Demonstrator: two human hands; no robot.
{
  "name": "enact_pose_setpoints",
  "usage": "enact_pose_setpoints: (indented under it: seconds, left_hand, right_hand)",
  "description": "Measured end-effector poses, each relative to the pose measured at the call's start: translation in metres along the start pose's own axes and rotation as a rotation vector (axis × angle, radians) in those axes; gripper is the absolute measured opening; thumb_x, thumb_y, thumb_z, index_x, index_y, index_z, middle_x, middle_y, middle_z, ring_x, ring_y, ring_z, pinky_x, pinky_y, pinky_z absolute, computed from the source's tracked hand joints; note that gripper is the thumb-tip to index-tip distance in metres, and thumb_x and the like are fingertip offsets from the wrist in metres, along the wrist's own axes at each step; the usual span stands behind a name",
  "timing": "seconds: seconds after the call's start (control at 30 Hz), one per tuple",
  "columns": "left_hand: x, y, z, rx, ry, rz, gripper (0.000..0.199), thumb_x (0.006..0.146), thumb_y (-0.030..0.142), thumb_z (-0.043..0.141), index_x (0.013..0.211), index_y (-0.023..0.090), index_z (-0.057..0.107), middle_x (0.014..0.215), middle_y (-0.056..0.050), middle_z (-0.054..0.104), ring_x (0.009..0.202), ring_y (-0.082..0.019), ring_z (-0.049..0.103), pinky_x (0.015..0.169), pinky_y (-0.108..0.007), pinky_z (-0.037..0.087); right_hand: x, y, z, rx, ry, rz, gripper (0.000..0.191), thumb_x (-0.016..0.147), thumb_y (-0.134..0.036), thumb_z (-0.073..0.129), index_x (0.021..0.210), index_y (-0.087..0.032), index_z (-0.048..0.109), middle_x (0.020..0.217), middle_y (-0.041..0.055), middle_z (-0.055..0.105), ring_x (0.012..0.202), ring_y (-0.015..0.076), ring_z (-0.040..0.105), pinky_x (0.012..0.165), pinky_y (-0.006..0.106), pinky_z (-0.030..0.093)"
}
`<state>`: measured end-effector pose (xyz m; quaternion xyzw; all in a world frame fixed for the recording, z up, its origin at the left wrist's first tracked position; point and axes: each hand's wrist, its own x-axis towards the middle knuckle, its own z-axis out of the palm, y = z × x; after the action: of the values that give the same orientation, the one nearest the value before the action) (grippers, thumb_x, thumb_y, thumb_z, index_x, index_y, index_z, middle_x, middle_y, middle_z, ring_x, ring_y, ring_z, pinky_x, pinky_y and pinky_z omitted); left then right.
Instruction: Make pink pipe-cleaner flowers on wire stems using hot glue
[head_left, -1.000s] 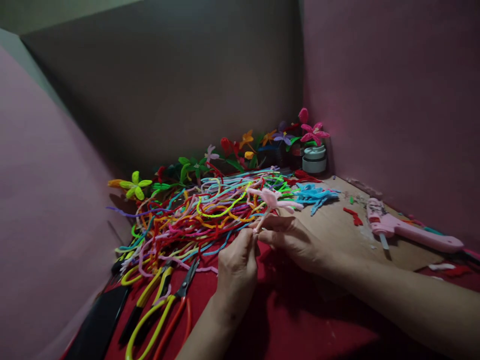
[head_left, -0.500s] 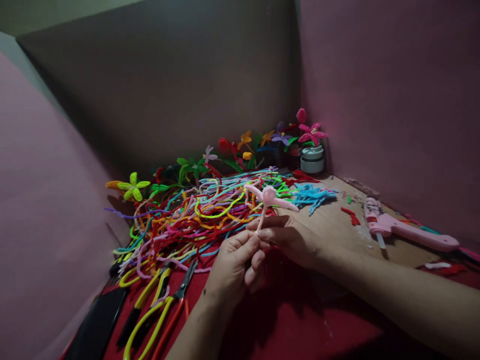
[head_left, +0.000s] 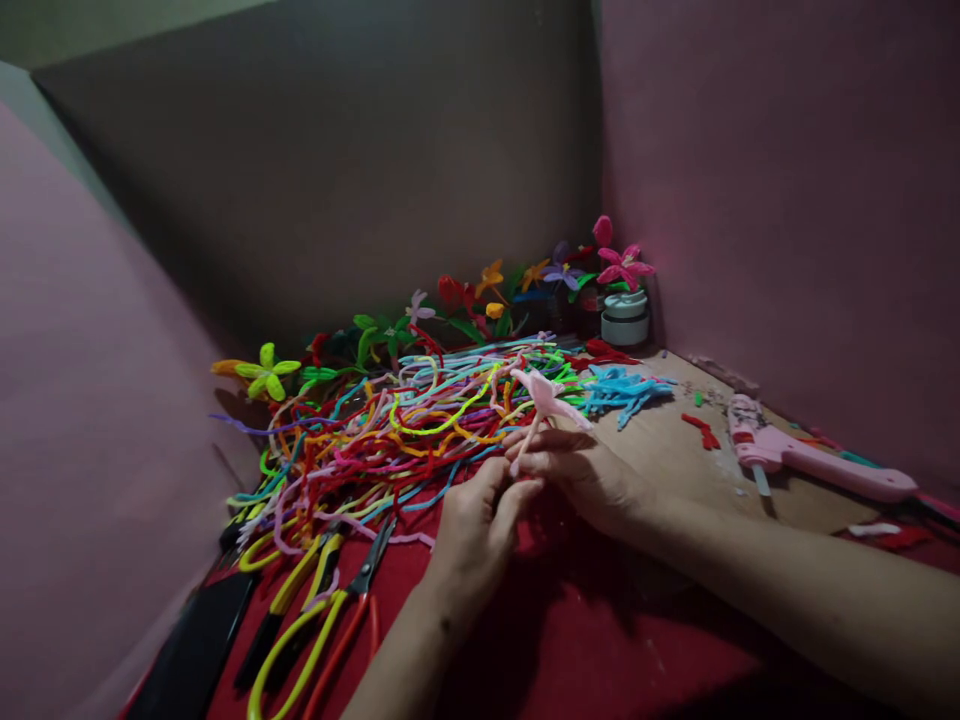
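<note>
A pale pink pipe-cleaner flower (head_left: 547,395) stands tilted over the front of the pile, its petals up and its stem running down into my fingers. My right hand (head_left: 581,475) is closed, pinching the stem between thumb and fingers from the right. From the left, my left hand (head_left: 480,520) closes its thumb and fingers around the stem's lower end, which is largely hidden. Behind both hands spreads a tangled heap of coloured pipe cleaners (head_left: 420,420). A bundle of blue pipe-cleaner pieces (head_left: 626,392) lies just beyond my right hand.
Yellow- and red-handled scissors (head_left: 367,570) and black-and-yellow pliers (head_left: 300,590) lie left on the red cloth, beside a black flat object (head_left: 191,650). A pink glue gun (head_left: 817,460) rests on the board at right. Finished flowers (head_left: 390,335) and a lidded jar (head_left: 624,318) line the back wall.
The flower has turned and tipped, so its petals show from another side and sit slightly to the right. My left hand has shifted its hold, its thumb now stretching toward the right fingertips.
</note>
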<state>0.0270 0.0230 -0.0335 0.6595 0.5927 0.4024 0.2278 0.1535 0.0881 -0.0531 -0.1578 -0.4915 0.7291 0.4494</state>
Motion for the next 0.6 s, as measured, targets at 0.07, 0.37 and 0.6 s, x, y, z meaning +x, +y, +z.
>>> enact_pose_setpoints:
  seconds: [0.07, 0.37, 0.6]
  left_hand:
    - [-0.001, -0.008, 0.005, 0.340, 0.128, 0.208, 0.011, 0.083, 0.025, 0.048, 0.081, 0.017, 0.055, 0.070, -0.003, 0.060, 0.062, -0.013, 0.057, 0.059, -0.022, 0.042]
    - [-0.002, -0.010, 0.004, 0.392, 0.198, 0.320, 0.020, 0.086, 0.016, 0.037, 0.083, 0.019, 0.057, 0.060, 0.001, 0.054, 0.050, -0.009, 0.048, 0.052, -0.019, 0.037]
    - [-0.002, 0.002, 0.005, -0.287, 0.133, -0.127, 0.023, 0.082, 0.037, 0.049, 0.072, 0.018, 0.056, 0.052, 0.006, 0.043, 0.038, -0.005, 0.034, 0.039, -0.018, 0.027]
  right_hand:
    - [0.001, 0.003, -0.002, 0.025, 0.007, 0.005, 0.004, 0.067, -0.017, 0.064, 0.069, -0.015, 0.067, 0.074, 0.0010, 0.059, 0.065, 0.0109, 0.049, 0.065, 0.027, 0.040]
    - [-0.003, -0.002, 0.004, -0.091, 0.044, -0.096, 0.023, 0.068, -0.018, 0.063, 0.090, -0.021, 0.067, 0.074, -0.0010, 0.059, 0.066, 0.0118, 0.047, 0.066, 0.027, 0.038]
    - [-0.001, -0.001, 0.000, -0.170, -0.045, -0.005, 0.015, 0.073, -0.030, 0.063, 0.079, -0.017, 0.070, 0.068, 0.0000, 0.058, 0.063, 0.0111, 0.045, 0.060, 0.026, 0.034]
